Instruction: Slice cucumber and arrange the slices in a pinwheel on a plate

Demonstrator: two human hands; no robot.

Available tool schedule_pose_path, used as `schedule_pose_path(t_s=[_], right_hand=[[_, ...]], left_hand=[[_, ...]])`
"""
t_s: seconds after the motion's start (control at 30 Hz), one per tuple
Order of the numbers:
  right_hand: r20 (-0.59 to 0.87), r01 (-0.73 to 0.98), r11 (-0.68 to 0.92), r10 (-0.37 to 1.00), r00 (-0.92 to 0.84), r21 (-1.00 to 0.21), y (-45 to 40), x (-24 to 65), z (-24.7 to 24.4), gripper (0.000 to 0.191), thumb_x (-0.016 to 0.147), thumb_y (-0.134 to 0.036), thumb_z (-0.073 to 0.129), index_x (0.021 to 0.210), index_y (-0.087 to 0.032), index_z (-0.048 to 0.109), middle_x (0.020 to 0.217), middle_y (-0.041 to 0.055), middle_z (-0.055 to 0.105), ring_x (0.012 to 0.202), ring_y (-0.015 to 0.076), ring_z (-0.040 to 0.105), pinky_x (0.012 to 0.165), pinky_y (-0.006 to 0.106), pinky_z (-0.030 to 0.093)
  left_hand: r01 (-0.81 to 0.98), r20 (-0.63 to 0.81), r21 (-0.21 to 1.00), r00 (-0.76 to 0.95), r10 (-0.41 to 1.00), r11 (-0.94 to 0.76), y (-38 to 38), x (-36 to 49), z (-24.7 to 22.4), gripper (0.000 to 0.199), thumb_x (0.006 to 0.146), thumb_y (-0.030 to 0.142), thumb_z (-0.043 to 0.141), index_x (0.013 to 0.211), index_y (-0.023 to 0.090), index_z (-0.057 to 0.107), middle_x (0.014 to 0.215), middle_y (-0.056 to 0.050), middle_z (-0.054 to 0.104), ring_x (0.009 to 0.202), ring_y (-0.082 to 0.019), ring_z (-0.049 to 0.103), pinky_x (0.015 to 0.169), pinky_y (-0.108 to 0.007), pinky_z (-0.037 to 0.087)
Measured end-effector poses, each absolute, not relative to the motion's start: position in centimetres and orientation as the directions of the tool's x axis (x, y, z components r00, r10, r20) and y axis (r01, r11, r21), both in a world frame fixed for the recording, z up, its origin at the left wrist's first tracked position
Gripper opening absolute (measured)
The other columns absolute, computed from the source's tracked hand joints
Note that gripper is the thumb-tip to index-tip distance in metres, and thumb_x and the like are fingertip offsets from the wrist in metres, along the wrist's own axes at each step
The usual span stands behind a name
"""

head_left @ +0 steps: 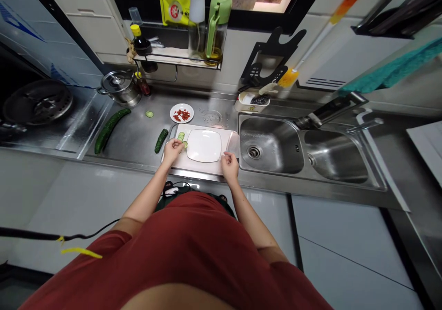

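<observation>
A thin cucumber slice (185, 144) is pinched in the fingers of my left hand (172, 152), by the left edge of a white plate (203, 145). More cucumber slices (181, 135) lie just beyond those fingers on the pale cutting board (196, 166), which carries the plate. My right hand (229, 167) is closed near the plate's right edge, its fingers curled; whether anything is in them I cannot make out. Above that hand, a knife (233, 141) rests on the board's right side. Left of the board lies a cut piece of cucumber (161, 140).
A whole cucumber (109, 130) and a cucumber end (149, 114) lie to the left. Behind the board is a small plate of chopped red pieces (182, 113). A steel pot (120, 88) stands back left, and a double sink (271, 144) is at right. Bottles fill a shelf (179, 60).
</observation>
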State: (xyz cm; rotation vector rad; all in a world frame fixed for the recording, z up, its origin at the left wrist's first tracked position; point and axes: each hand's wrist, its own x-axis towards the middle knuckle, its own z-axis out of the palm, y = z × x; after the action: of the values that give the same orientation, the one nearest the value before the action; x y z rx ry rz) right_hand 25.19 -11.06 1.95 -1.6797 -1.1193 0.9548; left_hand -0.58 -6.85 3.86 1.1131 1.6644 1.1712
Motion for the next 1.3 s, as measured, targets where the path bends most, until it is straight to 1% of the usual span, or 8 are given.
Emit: schedule_pose_path(t_s=[0.13, 0.33, 0.53, 0.73, 0.9, 1.0, 1.1, 1.3], right_hand=[[0.07, 0.292, 0.002, 0.972, 0.224, -0.956, -8.3, 23.6, 6.3, 0.025, 0.08, -0.038, 0.054, 0.094, -0.018, 0.062, 0.077, 0.0014, 0.061, 0.069, 0.0147, 0.055, 0.067, 0.026, 0.046], [0.284, 0.296, 0.269, 0.959, 0.007, -0.917, -5.4, 21.7, 11.4, 0.02, 0.083, -0.034, 0.057, 0.093, -0.019, 0.065, 0.089, 0.0032, 0.066, 0.081, 0.0161, 0.059, 0.072, 0.027, 0.046], [0.336, 0.333, 0.343, 0.938, -0.081, -0.878, -4.4, 20.9, 12.7, 0.017, 0.085, -0.034, 0.057, 0.091, -0.021, 0.067, 0.092, 0.003, 0.065, 0.088, 0.0169, 0.057, 0.069, 0.026, 0.045], [0.333, 0.315, 0.358, 0.934, -0.132, -0.879, -3.9, 20.2, 12.5, 0.018, 0.086, -0.035, 0.056, 0.08, -0.02, 0.064, 0.083, 0.0017, 0.064, 0.084, 0.0156, 0.058, 0.066, 0.024, 0.044], [0.284, 0.279, 0.296, 0.955, -0.081, -0.914, -3.7, 20.4, 12.2, 0.022, 0.086, -0.038, 0.055, 0.079, -0.019, 0.063, 0.081, 0.0016, 0.065, 0.08, 0.0148, 0.059, 0.064, 0.023, 0.043], [0.277, 0.267, 0.285, 0.958, -0.068, -0.921, -3.7, 20.8, 12.1, 0.021, 0.085, -0.038, 0.055, 0.079, -0.019, 0.062, 0.082, 0.0016, 0.064, 0.08, 0.0147, 0.059, 0.063, 0.023, 0.043], [0.275, 0.268, 0.284, 0.959, -0.074, -0.921, -3.9, 21.1, 12.1, 0.021, 0.086, -0.037, 0.055, 0.08, -0.019, 0.063, 0.083, 0.002, 0.065, 0.081, 0.0149, 0.059, 0.064, 0.023, 0.043], [0.316, 0.285, 0.339, 0.94, -0.126, -0.896, -4.0, 21.5, 12.4, 0.021, 0.088, -0.037, 0.054, 0.082, -0.02, 0.064, 0.085, 0.0019, 0.064, 0.085, 0.0154, 0.058, 0.066, 0.023, 0.043]], left_hand=[[0.021, -0.07, 0.997, -0.198, 0.978, 0.076, -5.2, 1.6, 7.4, 0.027, 0.064, 0.034, 0.074, 0.082, 0.016, 0.064, 0.078, -0.003, 0.066, 0.068, -0.011, 0.059, 0.064, -0.022, 0.046], [-0.041, 0.002, 0.999, -0.059, 0.998, -0.004, -4.6, 4.1, 11.2, 0.03, 0.066, 0.036, 0.077, 0.085, 0.014, 0.068, 0.078, -0.004, 0.068, 0.071, -0.012, 0.061, 0.069, -0.024, 0.048], [-0.046, 0.046, 0.998, -0.036, 0.998, -0.048, -4.8, 4.6, 12.8, 0.03, 0.066, 0.036, 0.078, 0.085, 0.014, 0.069, 0.079, -0.003, 0.068, 0.073, -0.012, 0.062, 0.073, -0.026, 0.049], [-0.048, 0.055, 0.997, -0.037, 0.998, -0.056, -4.8, 4.8, 13.0, 0.031, 0.066, 0.037, 0.079, 0.085, 0.014, 0.068, 0.078, -0.003, 0.067, 0.071, -0.012, 0.06, 0.069, -0.024, 0.048], [-0.113, -0.089, 0.991, -0.108, 0.99, 0.077, -4.8, 4.6, 12.3, 0.039, 0.074, 0.048, 0.07, 0.098, 0.018, 0.063, 0.068, 0.0, 0.062, 0.054, -0.007, 0.052, 0.047, -0.017, 0.034], [-0.192, -0.262, 0.946, 0.015, 0.965, 0.26, -4.9, 4.6, 12.0, 0.046, 0.076, 0.056, 0.065, 0.101, 0.018, 0.059, 0.059, 0.002, 0.059, 0.043, -0.005, 0.045, 0.039, -0.016, 0.023], [-0.23, -0.349, 0.9, 0.127, 0.929, 0.37, -5.1, 5.0, 12.3, 0.052, 0.073, 0.059, 0.067, 0.105, 0.018, 0.058, 0.062, 0.0, 0.061, 0.045, -0.005, 0.048, 0.039, -0.015, 0.023], [-0.244, -0.388, 0.872, 0.182, 0.903, 0.424, -4.6, 5.6, 13.1, 0.053, 0.07, 0.057, 0.071, 0.107, 0.021, 0.059, 0.075, -0.002, 0.067, 0.054, -0.006, 0.054, 0.043, -0.014, 0.029]])
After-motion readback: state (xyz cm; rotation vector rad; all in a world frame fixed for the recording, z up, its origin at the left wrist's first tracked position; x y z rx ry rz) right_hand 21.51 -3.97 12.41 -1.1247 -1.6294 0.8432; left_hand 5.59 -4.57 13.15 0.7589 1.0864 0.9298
